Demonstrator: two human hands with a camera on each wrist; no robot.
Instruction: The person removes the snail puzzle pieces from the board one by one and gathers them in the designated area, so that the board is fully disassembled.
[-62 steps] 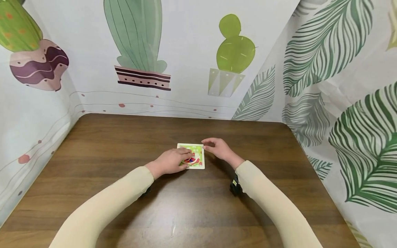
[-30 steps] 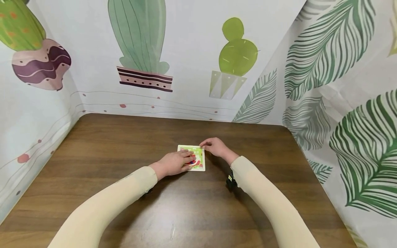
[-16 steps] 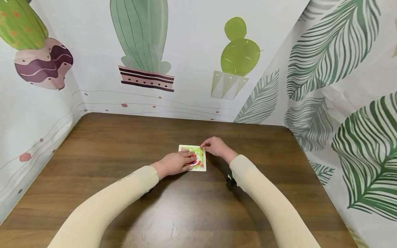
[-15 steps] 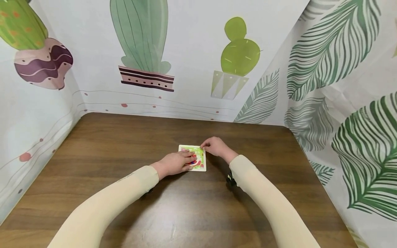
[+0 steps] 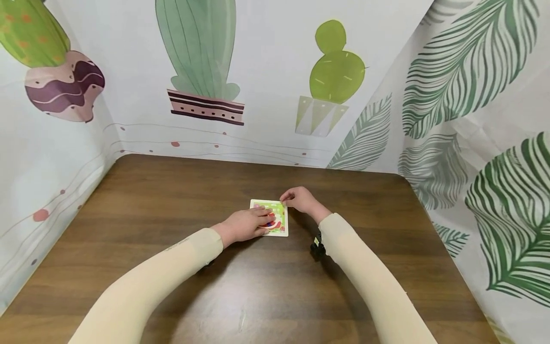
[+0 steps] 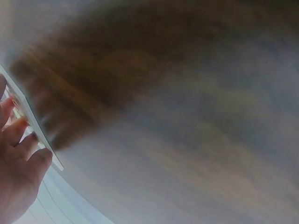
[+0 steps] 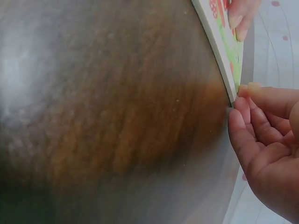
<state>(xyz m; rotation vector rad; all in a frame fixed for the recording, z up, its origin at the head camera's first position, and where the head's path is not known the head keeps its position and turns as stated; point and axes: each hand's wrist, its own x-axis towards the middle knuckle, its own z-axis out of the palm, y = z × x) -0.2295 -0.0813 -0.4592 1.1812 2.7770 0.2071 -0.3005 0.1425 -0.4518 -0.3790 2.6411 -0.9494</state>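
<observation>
A small square picture puzzle board [image 5: 281, 216] with a white border and a green and red picture lies flat on the table. Across its left part rests my left hand [image 5: 245, 224], fingers extended over the picture and hiding much of it. My right hand [image 5: 302, 199] is at the far right corner. In the right wrist view, the thumb and index finger of that hand [image 7: 266, 140] pinch the corner of the pale-edged board [image 7: 222, 56]. The left wrist view shows the left fingers [image 6: 39, 161] spread over the board's face and edge.
The brown wooden table [image 5: 172, 186] runs back to a fabric backdrop [image 5: 275, 62] printed with cacti and leaves, which also hangs at both sides. A black wrist camera [image 5: 317, 248] sits under the right sleeve.
My right hand's thumb and fingers were spread apart beside the board's far right corner and have closed on it. The left hand stays on the board. The head view has shifted slightly.
</observation>
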